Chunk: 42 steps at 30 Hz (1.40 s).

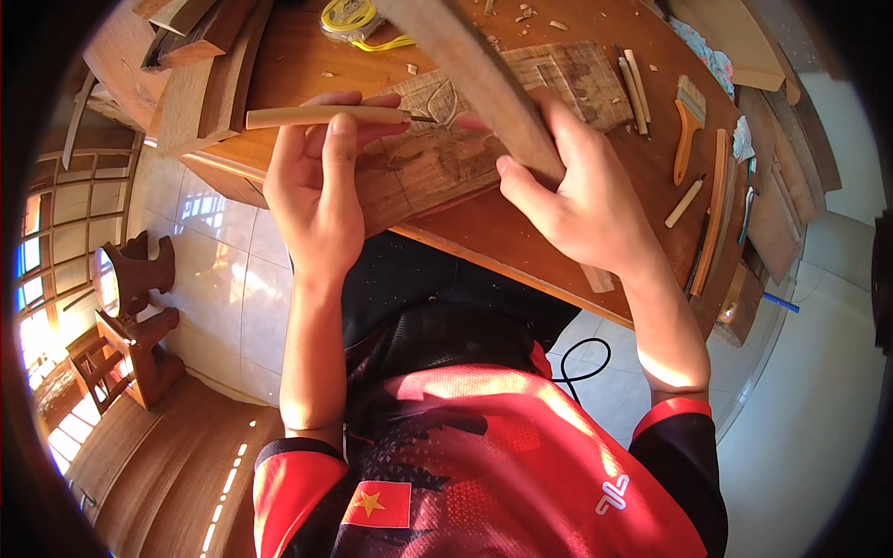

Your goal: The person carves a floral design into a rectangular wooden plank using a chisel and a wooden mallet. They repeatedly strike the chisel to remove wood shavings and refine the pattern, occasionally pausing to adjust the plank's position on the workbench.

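Note:
My left hand (321,200) pinches a carving chisel (279,117) by its pale wooden handle, held almost level with the thin metal tip toward the right. In my right hand (595,191) is a long, flat wooden bar (470,79), slanting from the top of the view down to the right, its middle gripped between thumb and fingers. Below both hands a brown wooden board (409,181) lies on the table, with a leaf-like outline near the chisel tip. The bar covers part of the board. Tip and bar appear apart.
Rightward on the wooden table (549,256) lie more wood-handled tools (635,91), a flat brush (688,126), a short pale-handled tool (686,203) and wooden strips (712,214). A yellow tape measure (346,19) sits at the back. Stacked planks (214,88) stand at the left. Wood chips are scattered about.

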Each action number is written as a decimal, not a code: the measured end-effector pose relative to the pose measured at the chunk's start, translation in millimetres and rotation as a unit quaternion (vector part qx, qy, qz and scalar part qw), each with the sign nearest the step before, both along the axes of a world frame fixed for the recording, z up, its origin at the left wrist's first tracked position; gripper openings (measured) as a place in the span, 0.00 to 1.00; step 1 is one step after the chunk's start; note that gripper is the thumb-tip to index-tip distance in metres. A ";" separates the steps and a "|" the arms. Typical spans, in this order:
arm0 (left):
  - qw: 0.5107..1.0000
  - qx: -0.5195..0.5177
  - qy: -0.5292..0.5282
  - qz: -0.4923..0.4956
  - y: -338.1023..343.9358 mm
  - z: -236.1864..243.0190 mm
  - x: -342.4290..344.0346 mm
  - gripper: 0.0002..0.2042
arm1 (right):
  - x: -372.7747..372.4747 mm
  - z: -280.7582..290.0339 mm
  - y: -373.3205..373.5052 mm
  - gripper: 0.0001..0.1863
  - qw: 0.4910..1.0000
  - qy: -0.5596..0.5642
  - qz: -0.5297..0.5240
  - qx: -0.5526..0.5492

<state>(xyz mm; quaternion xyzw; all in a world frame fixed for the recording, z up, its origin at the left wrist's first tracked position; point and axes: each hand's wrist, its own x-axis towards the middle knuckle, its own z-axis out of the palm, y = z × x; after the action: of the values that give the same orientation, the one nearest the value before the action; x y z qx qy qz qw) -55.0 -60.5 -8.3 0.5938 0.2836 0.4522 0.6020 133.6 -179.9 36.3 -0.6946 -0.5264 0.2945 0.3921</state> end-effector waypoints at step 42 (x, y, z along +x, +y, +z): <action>0.996 0.039 0.075 -0.013 2.3 -4.2 -10.3 0.15 | -0.4 20.2 -19.5 0.21 0.984 0.099 -0.004 -0.147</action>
<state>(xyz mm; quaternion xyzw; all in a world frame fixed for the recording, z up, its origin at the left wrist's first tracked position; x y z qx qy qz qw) -65.3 -58.2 -12.5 0.6524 0.3022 0.4094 0.5617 133.2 -199.5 56.6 -0.7144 -0.4332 0.4342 0.3369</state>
